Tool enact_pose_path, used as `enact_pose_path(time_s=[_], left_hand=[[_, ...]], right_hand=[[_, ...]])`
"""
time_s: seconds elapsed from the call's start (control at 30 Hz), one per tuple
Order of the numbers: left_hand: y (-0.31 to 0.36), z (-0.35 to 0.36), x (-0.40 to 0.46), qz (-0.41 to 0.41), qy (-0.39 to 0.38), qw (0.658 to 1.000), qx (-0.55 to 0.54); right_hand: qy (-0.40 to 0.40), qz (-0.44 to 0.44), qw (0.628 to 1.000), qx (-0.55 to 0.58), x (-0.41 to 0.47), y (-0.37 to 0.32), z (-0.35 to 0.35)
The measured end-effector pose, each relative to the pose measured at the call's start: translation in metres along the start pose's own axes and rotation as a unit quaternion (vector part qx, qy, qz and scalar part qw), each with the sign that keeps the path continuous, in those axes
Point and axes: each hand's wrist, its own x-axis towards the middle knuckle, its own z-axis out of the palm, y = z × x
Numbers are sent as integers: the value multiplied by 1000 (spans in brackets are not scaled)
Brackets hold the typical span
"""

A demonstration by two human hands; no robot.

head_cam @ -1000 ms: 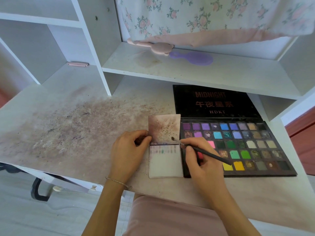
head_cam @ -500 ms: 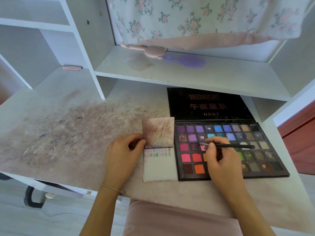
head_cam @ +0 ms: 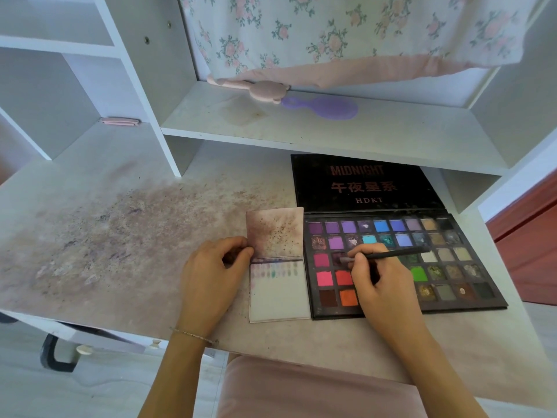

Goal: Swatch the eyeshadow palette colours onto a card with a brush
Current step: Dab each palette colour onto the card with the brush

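Black brush (head_cam: 388,254) is pinched in the right hand (head_cam: 381,286), its tip over a dark pan of the open eyeshadow palette (head_cam: 452,260). Left hand (head_cam: 211,276) pinches the card (head_cam: 278,289) just beside it. That hand hides some pans. One pink mirror (head_cam: 265,90) and one purple hairbrush (head_cam: 327,107) lie on the shelf (head_cam: 391,131).

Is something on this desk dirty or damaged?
Yes. The desk left of the card carries a wide smear of purplish-brown powder, and the card's raised flap is stained alike. Nothing looks broken.
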Motion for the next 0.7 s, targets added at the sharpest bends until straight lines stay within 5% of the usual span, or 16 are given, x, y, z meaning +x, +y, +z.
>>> enact_pose_path(time_s=[0.4, 0.7], left_hand=[[1, -1, 0, -7, -4, 1000, -1], [2, -1, 1, -8, -3, 1000, -4]], right_hand=[[-4, -1, 1000, -6, 0, -1, 1], [9, -15, 994, 110, -10, -18, 9]])
